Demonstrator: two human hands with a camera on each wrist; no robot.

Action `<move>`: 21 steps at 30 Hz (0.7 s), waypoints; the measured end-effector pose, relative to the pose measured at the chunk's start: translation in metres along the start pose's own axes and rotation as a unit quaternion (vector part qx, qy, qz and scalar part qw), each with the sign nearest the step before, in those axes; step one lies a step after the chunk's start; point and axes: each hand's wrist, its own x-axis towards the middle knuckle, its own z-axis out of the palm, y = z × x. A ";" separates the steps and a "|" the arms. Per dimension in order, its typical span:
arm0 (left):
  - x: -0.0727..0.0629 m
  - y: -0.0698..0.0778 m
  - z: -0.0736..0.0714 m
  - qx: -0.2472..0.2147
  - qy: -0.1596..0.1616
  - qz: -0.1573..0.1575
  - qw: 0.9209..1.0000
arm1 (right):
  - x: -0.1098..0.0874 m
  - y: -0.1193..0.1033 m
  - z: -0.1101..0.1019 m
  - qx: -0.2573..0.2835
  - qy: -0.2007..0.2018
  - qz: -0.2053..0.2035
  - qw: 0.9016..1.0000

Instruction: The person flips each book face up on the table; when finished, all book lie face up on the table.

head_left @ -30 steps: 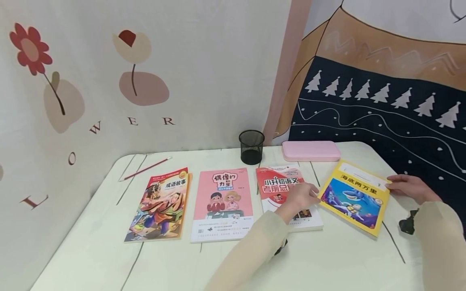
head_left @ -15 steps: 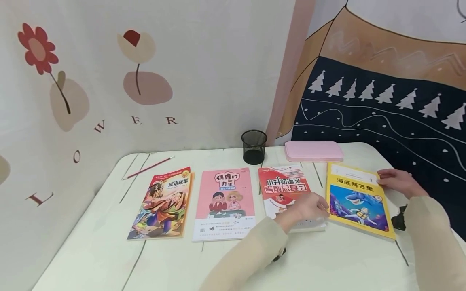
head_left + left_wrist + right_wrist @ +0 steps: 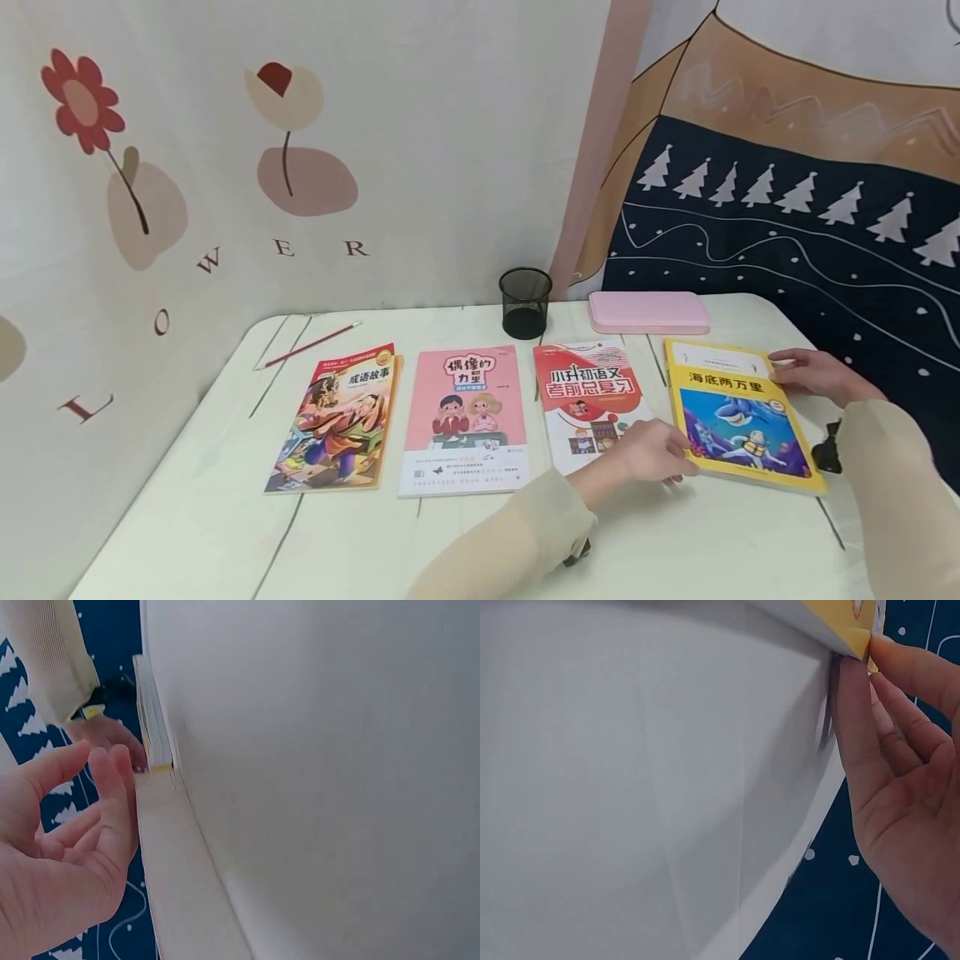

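Note:
A yellow book (image 3: 742,425) with an undersea cover lies at the right of the table, almost straight. My right hand (image 3: 817,377) holds its right edge near the far corner. The right wrist view shows that yellow corner (image 3: 844,622) pinched between thumb and fingers of the hand (image 3: 911,757). My left hand (image 3: 651,452) is beside the book's near left corner, fingers loosely bent. In the left wrist view this hand (image 3: 79,847) has nothing between thumb and fingertips, and the book's page edges (image 3: 154,720) stand just beyond them. Left of it lies a red-and-white book (image 3: 588,400), its lower part covered by my left hand.
Further left lie a pink book (image 3: 465,417) and a book with a colourful story cover (image 3: 337,425). Behind them are a red pencil (image 3: 313,344), a black mesh pen cup (image 3: 525,302) and a pink pencil case (image 3: 649,312). A printed curtain hangs behind the table (image 3: 360,550).
The yellow book has turned from a slant to nearly straight. My left hand has moved nearer to the table's front, off the red-and-white book's middle. The right hand still holds the yellow book.

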 end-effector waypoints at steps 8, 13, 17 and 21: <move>-0.010 0.005 0.009 0.002 -0.007 0.001 1.000 | 0.004 -0.005 0.001 -0.025 -0.024 -0.008 0.999; -0.015 0.006 0.016 -0.013 -0.029 -0.003 0.999 | 0.010 -0.010 0.002 -0.041 -0.024 -0.009 0.999; -0.018 0.007 0.019 -0.028 -0.044 -0.008 0.999 | 0.015 -0.010 0.003 -0.051 -0.024 -0.010 0.998; -0.019 0.008 0.019 -0.034 -0.051 -0.023 0.998 | 0.017 -0.012 0.006 -0.058 -0.020 -0.017 0.998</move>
